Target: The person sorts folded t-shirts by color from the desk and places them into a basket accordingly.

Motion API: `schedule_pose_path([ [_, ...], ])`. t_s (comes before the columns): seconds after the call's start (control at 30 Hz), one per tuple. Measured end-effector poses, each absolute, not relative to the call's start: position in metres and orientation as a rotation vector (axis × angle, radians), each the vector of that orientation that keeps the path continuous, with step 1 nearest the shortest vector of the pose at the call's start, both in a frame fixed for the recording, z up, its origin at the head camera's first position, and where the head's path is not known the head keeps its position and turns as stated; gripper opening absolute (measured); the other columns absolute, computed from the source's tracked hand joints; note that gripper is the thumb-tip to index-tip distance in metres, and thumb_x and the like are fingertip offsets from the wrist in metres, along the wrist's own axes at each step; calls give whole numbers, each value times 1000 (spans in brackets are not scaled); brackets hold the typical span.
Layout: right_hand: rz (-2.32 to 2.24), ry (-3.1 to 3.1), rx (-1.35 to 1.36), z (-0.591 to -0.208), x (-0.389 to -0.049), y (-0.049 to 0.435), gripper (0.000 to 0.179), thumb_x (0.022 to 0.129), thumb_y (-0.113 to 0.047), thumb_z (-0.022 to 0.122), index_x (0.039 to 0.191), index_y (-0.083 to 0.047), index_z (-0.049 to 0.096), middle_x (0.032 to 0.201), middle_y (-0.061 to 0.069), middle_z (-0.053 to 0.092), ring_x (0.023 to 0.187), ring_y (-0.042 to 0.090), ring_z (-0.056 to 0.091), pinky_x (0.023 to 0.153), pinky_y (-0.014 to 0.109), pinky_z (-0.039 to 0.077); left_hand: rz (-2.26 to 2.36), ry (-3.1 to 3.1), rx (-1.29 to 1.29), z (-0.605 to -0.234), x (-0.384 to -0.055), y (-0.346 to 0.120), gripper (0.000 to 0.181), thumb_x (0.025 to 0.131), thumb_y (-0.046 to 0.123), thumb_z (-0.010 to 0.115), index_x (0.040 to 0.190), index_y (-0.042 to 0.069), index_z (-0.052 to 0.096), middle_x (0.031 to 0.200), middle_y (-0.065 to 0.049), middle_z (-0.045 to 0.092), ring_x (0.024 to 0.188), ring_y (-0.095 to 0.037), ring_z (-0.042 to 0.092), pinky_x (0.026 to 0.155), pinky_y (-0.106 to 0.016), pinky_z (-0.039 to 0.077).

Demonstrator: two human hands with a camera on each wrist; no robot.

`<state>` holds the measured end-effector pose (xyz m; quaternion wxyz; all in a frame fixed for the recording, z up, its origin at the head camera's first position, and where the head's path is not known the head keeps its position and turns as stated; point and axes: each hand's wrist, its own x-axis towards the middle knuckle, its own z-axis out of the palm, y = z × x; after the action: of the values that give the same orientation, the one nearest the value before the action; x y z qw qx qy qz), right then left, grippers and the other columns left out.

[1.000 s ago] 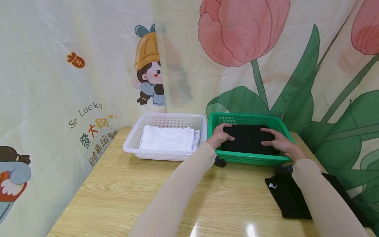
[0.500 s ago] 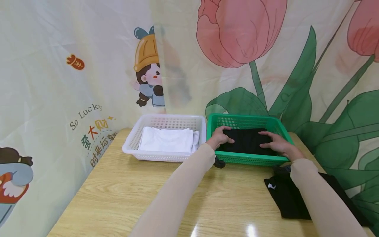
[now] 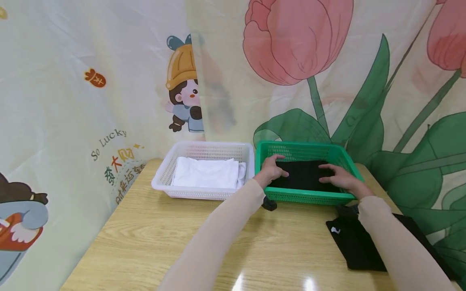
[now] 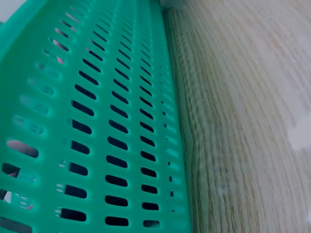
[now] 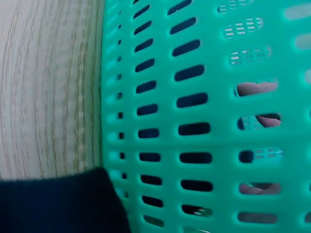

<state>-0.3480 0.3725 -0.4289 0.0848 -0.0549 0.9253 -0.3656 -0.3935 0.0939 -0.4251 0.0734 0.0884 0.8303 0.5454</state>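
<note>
Inside the green basket (image 3: 309,197) lies a folded black cloth (image 3: 303,176), low and flat. My left hand (image 3: 271,169) is at its left end, thumb and forefinger spread apart over the edge. At the opposite end my right hand (image 3: 341,177) reaches in over the front corner, its finger and thumb also spread, tips at the cloth. The basket's slotted front wall (image 4: 99,116) fills much of the left wrist view and hides the left hand's fingers. Through the slots of the same wall (image 5: 167,141), bits of fingers show in the right wrist view.
Left of the green basket stands a white basket (image 3: 204,192) with folded white cloth (image 3: 205,173) in it. Another black garment (image 3: 358,252) with a small white mark lies on the wooden table (image 3: 153,238) under the right forearm. A printed curtain (image 3: 225,60) hangs behind.
The black cloth has sunk lower into the green basket, baring more of the back wall. Both hands have stayed at its ends. The head view has shifted slightly.
</note>
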Motion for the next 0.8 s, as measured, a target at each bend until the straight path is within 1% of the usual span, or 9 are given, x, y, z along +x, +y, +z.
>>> schedule_pose_path([
  [0.1,-1050,2822,-234,-426,-345,375,66,106,-22,65,160,3,36,164,40,21,148,66,19,112,81,25,1674,2481,330,-425,-388,95,70,88,-2,85,149,19,59,159,-8,50,140,-33,52,105,-44,54],
  [0.23,-1046,2885,-327,-412,-332,377,61,108,-25,64,158,3,40,163,39,26,145,66,26,111,79,31,1748,2462,408,-419,-381,93,64,89,-1,84,147,16,61,157,-11,53,139,-34,53,105,-46,54],
  [0.4,-1089,2888,-369,-382,-303,388,61,112,-28,59,161,-1,37,165,36,28,145,63,33,107,75,40,1809,2389,530,-405,-372,87,60,91,4,84,144,19,62,155,-10,55,141,-34,51,107,-46,53],
  [0.5,-1074,2925,-403,-367,-281,403,60,112,-28,57,163,-3,36,164,33,35,142,57,42,103,69,47,1807,2332,634,-394,-359,81,60,92,9,84,146,22,62,153,-5,57,141,-32,53,109,-43,52],
  [0.6,-1048,2998,-400,-357,-258,421,58,112,-28,58,161,-5,39,158,15,48,131,20,62,96,42,56,1798,2263,735,-384,-340,75,60,93,13,85,147,24,61,149,2,59,137,-25,57,110,-39,50],
  [0.63,-1040,3021,-384,-355,-250,426,57,111,-27,59,161,-5,40,154,4,51,124,5,63,92,31,55,1798,2240,768,-381,-333,73,60,93,14,85,147,23,61,148,3,60,135,-22,58,111,-38,50],
  [0.67,-1030,3043,-364,-353,-242,431,57,111,-27,60,161,-5,41,149,-6,52,118,-8,60,86,23,53,1799,2210,798,-379,-325,71,60,93,14,85,147,23,61,146,5,61,132,-20,59,112,-38,50],
  [0.73,-1020,3079,-329,-353,-228,441,57,110,-24,62,159,-3,41,140,-21,47,106,-26,50,77,12,48,1791,2160,865,-377,-309,68,60,93,15,85,147,22,60,143,7,62,129,-16,60,111,-35,50],
  [0.8,-1009,3095,-297,-355,-214,450,58,109,-23,63,159,-3,40,136,-30,41,103,-29,46,74,10,48,1787,2103,921,-378,-293,67,60,93,13,85,147,19,60,140,8,63,126,-13,61,110,-32,50],
])
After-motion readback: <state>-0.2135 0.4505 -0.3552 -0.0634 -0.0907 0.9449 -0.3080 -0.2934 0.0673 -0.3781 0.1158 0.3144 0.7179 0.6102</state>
